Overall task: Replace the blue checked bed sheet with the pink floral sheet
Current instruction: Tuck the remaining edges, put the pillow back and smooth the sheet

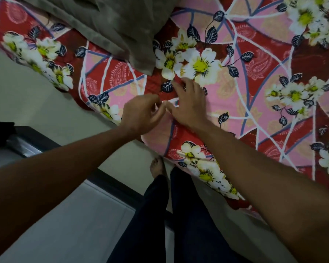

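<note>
The pink floral sheet [245, 76], pink and red with white flowers and dark leaves, covers the bed across the top and right of the view and hangs over the near edge. My right hand [188, 103] lies flat on the sheet near the bed's edge with fingers spread and straight. My left hand [141, 112] hovers just left of it with fingers loosely curled; whether it pinches a fold of sheet I cannot tell. No blue checked sheet is in view.
A grey-brown pillow or blanket [106, 25] lies on the bed at the top left. Pale floor [27, 95] runs along the bed's left side. A dark piece of furniture [23, 141] stands at the left. My legs and a bare foot [157, 166] are below.
</note>
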`<state>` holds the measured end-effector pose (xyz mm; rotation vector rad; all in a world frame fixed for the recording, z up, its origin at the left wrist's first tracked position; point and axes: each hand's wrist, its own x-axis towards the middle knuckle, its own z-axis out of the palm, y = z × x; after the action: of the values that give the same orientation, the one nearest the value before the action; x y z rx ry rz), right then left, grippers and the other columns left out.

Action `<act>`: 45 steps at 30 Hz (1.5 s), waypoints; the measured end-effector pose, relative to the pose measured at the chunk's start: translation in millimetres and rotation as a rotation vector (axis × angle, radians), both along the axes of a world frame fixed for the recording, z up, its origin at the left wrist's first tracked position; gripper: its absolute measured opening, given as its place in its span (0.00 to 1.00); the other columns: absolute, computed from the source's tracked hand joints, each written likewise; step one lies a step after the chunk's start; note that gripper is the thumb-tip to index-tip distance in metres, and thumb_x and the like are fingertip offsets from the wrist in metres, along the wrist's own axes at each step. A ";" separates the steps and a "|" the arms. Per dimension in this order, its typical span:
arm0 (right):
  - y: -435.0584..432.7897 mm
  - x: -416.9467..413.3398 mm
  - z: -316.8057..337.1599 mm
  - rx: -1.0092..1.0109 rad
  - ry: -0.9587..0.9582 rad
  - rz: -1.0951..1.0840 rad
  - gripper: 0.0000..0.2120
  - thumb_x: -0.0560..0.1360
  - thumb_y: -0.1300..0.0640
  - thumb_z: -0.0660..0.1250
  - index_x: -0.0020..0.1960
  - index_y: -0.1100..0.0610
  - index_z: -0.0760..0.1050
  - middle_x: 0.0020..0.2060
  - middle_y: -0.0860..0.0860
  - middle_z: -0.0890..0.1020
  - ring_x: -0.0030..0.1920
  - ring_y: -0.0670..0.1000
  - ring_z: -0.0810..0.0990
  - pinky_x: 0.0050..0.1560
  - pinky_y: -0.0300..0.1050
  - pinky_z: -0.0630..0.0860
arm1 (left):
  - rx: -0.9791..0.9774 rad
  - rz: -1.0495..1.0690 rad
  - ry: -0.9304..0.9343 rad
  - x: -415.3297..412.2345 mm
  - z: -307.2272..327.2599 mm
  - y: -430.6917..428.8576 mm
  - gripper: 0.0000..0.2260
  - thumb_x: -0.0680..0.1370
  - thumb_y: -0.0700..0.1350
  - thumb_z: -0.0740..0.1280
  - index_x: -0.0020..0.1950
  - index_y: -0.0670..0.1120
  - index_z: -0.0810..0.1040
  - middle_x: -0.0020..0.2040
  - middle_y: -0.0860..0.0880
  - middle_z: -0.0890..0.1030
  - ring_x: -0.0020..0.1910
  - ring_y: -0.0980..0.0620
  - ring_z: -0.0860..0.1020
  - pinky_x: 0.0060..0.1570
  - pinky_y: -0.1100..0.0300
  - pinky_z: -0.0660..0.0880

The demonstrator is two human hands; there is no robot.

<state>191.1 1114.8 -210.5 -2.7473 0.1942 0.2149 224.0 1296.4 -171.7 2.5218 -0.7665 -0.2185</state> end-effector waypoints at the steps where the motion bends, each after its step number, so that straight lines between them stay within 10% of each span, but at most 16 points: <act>1: 16.0 -11.3 0.0 -0.005 -0.008 0.015 0.32 0.74 0.39 0.57 0.73 0.54 0.70 0.67 0.55 0.72 0.65 0.57 0.70 0.64 0.56 0.70 | 0.002 -0.001 -0.011 10.5 -1.4 -2.8 0.12 0.80 0.53 0.62 0.44 0.47 0.77 0.39 0.51 0.77 0.38 0.52 0.74 0.35 0.56 0.69; 8: 99.8 -109.9 17.6 -0.015 -0.057 0.040 0.22 0.77 0.45 0.53 0.62 0.57 0.72 0.56 0.55 0.76 0.51 0.56 0.73 0.48 0.52 0.68 | 0.207 -0.279 -0.111 46.4 -28.0 -8.4 0.17 0.76 0.50 0.62 0.63 0.47 0.77 0.61 0.44 0.76 0.54 0.42 0.73 0.47 0.49 0.71; 14: 65.2 -80.7 19.4 0.225 -0.139 0.029 0.08 0.75 0.52 0.65 0.44 0.55 0.80 0.43 0.53 0.77 0.43 0.53 0.73 0.37 0.49 0.70 | 0.197 -0.346 -0.170 3.6 -32.9 18.3 0.09 0.78 0.48 0.63 0.49 0.42 0.73 0.47 0.42 0.74 0.41 0.43 0.69 0.37 0.46 0.69; 20: 10.9 -19.6 9.6 0.119 -0.127 -0.037 0.17 0.73 0.50 0.68 0.59 0.56 0.79 0.50 0.54 0.77 0.50 0.56 0.75 0.45 0.52 0.75 | 0.150 -0.321 -0.103 -65.7 -30.7 49.4 0.11 0.82 0.49 0.61 0.46 0.42 0.75 0.43 0.43 0.74 0.39 0.43 0.70 0.37 0.48 0.67; 31: 64.4 -161.7 7.4 0.041 -0.054 0.174 0.05 0.72 0.56 0.67 0.46 0.56 0.74 0.43 0.54 0.74 0.42 0.57 0.72 0.41 0.55 0.70 | 0.069 -0.378 -0.063 -74.2 -19.2 49.5 0.13 0.81 0.51 0.63 0.44 0.44 0.79 0.38 0.47 0.79 0.35 0.45 0.76 0.31 0.52 0.72; 45: 21.2 -170.0 17.1 -0.064 -0.005 0.229 0.15 0.72 0.51 0.73 0.57 0.53 0.76 0.46 0.50 0.78 0.46 0.55 0.76 0.43 0.50 0.70 | 0.257 -0.591 -0.120 -90.8 -31.6 41.1 0.02 0.73 0.40 0.70 0.45 0.43 0.79 0.38 0.43 0.80 0.32 0.41 0.79 0.29 0.55 0.72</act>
<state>21.1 1136.0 -193.4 -2.8312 -0.1183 0.2673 133.1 1337.5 -203.3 2.4858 -1.6146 -0.3838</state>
